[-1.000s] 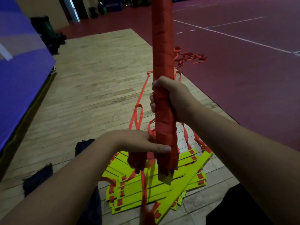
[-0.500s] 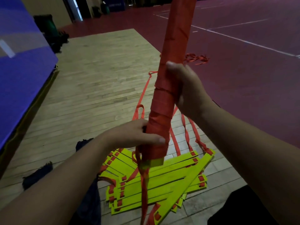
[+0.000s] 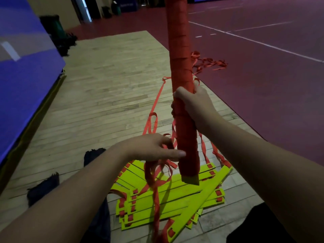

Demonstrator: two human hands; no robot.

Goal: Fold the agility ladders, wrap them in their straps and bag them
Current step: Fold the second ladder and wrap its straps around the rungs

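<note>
Ladder bundle [image 3: 178, 50], strap-wound, stands upright above the floor [image 3: 114, 85] and a pile of yellow rungs [image 3: 175, 207] — right hand [image 3: 194, 106] gripping its lower half, left hand [image 3: 150, 148] curled round loose strap [image 3: 148, 171], thumb against the bundle.

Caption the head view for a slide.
Right hand grips an upright strap-wrapped ladder bundle; left hand holds the loose orange strap above piled yellow rungs.
</note>
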